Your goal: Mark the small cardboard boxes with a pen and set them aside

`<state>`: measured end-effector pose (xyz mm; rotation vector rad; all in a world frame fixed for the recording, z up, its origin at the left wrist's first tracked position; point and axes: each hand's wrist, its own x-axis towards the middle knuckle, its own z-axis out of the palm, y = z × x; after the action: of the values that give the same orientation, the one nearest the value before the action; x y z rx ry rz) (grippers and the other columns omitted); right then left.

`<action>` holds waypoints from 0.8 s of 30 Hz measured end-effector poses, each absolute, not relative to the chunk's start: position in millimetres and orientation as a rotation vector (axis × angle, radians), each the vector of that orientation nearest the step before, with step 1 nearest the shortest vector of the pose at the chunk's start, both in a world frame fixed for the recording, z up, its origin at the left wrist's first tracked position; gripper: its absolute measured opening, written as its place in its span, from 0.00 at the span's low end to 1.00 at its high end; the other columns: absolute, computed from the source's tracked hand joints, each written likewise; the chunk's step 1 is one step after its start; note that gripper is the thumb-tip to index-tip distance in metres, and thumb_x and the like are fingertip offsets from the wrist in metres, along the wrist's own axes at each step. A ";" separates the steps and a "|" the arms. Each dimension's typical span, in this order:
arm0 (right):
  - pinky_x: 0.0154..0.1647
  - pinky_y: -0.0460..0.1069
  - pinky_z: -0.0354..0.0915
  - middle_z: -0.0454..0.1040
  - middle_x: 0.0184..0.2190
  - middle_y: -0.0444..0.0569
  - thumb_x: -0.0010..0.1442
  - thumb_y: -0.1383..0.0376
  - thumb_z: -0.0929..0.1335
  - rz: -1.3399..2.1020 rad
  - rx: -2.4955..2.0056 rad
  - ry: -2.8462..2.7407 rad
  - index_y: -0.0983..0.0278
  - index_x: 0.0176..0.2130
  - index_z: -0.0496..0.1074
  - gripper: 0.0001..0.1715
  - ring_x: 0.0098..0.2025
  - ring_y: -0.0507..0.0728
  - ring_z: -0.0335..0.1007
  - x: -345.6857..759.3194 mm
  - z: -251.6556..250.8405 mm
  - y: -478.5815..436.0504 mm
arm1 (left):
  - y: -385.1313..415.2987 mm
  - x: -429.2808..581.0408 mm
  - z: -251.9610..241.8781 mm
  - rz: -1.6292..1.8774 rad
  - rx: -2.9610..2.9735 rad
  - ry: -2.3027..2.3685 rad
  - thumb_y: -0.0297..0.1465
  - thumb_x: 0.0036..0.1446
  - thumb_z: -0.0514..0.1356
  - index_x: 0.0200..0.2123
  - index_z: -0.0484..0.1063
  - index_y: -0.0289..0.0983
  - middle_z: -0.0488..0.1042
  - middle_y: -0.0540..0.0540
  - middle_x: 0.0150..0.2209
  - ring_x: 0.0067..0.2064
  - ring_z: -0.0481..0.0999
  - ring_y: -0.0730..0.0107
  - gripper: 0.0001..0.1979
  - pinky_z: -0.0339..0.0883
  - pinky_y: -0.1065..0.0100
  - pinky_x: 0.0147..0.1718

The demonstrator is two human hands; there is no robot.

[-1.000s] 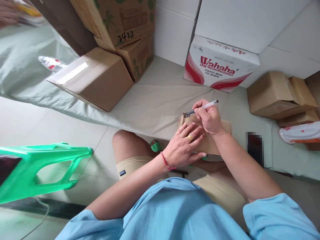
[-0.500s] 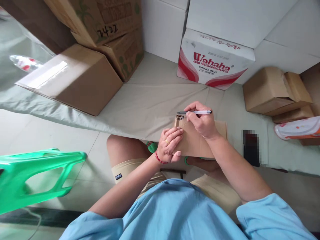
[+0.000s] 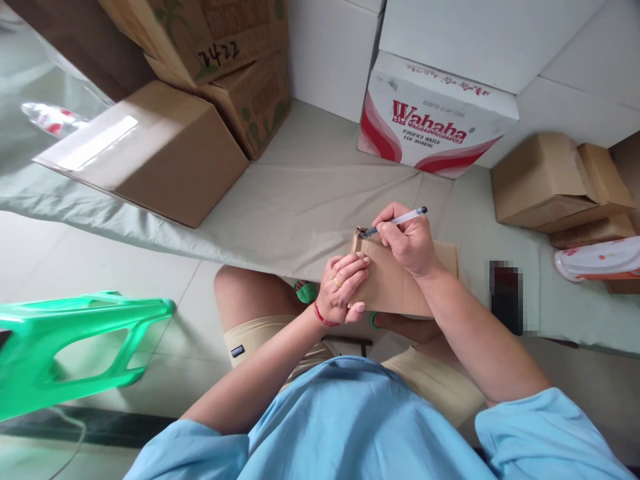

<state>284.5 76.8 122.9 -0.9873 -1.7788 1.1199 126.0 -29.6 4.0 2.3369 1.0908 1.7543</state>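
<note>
A small brown cardboard box lies at the near edge of a low platform covered in pale cloth. My left hand grips the box's left side, fingers curled over its top, thumb on the near face. My right hand holds a white pen in a writing grip. The pen's tip rests on the box's far left corner, where there is a dark mark.
A Wahaha water carton stands behind the box. Brown cartons are stacked at the back left, smaller ones at the right. A blurred dark object lies right of the box. A green plastic stool is on the floor, left.
My left hand went from lying flat on the box top to gripping its left edge. The pen tilted and its tip stayed at the far left corner. The view shifted slightly.
</note>
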 end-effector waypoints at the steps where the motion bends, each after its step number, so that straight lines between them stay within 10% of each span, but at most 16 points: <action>1: 0.25 0.47 0.53 0.65 0.20 0.39 0.63 0.64 0.67 1.111 -0.991 -1.785 0.60 0.30 0.73 0.09 0.22 0.49 0.56 284.4 122.9 76.6 | -29.8 125.9 3.2 1.739 2.338 1.098 0.50 0.73 0.49 0.68 0.68 0.37 0.82 0.31 0.58 0.63 0.80 0.43 0.30 0.72 0.44 0.58; 24: 0.28 0.49 0.54 0.65 0.20 0.40 0.61 0.65 0.67 0.793 -1.094 -1.730 0.59 0.26 0.68 0.12 0.24 0.50 0.56 284.5 126.2 72.3 | -30.6 127.1 1.1 1.730 2.375 1.170 0.50 0.73 0.46 0.64 0.71 0.37 0.82 0.31 0.57 0.62 0.82 0.44 0.30 0.74 0.45 0.56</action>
<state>284.5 72.3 126.2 -1.0939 -1.7296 0.7932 127.1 -30.6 1.1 2.3749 1.1697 1.7305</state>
